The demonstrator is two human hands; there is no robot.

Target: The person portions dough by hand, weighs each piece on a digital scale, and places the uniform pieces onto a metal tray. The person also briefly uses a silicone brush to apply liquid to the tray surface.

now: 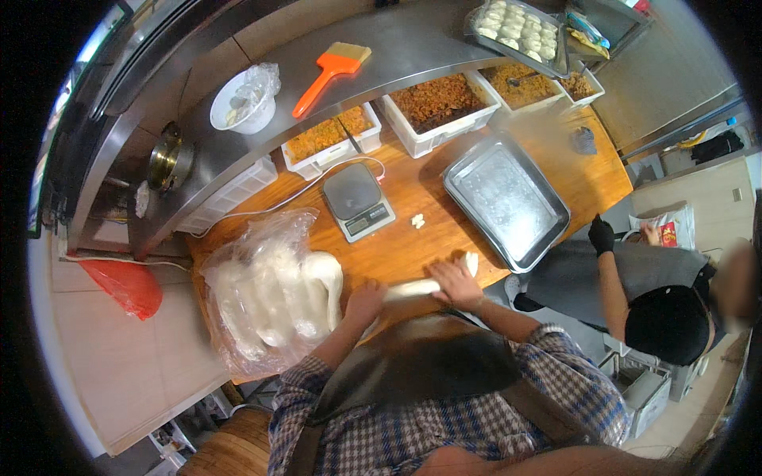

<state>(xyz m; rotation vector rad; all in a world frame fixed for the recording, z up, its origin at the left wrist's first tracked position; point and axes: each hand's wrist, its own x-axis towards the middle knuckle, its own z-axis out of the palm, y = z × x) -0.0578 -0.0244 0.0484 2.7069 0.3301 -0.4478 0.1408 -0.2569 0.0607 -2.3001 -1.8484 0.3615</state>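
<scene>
A pale rope of dough (412, 290) lies across the front edge of the wooden table, with both my hands on it. My left hand (365, 301) is at its left end, the fingers bent over it. My right hand (456, 284) rests on the rope near its right end, and a short end of dough shows beyond the fingers. Left of my hands, thick dough strips (280, 297) lie under clear plastic film. Beyond them stands a digital kitchen scale (354, 196). Small dough scraps (418, 221) lie right of the scale.
Empty metal trays (506, 199) are stacked at the right. Plastic tubs of filling (437, 104) stand behind, under a steel shelf (411, 41) holding an orange-handled brush (330, 74), a white bowl (244, 104) and a tray of dough pieces (518, 30). A person wearing a black glove (601, 235) is at the right.
</scene>
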